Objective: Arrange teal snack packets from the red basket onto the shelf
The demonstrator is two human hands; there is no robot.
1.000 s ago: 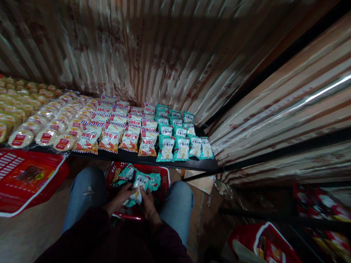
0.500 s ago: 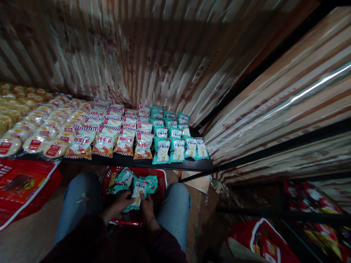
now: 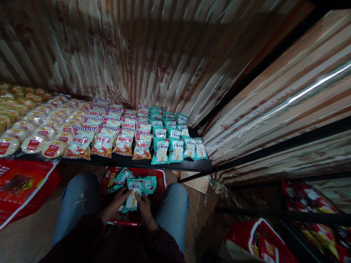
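Between both hands I hold a teal and white snack bag, its printed front facing up. My left hand grips its left side, and my right hand has the right side with the thumb on the front. Beneath them, between my knees, stands a red shopping basket. More teal snack bags lie in it. Just beyond, rows of matching teal bags stand on the dark shelf.
White and orange snack bags and round wrapped cakes fill the shelf leftward. Another red basket stands at left, and a red basket at lower right. A dark metal frame with a striped curtain encloses the corner.
The held snack bag has shifted slightly left and turned more upright between my hands. Both hands keep hold of it. The whole view has moved a little.
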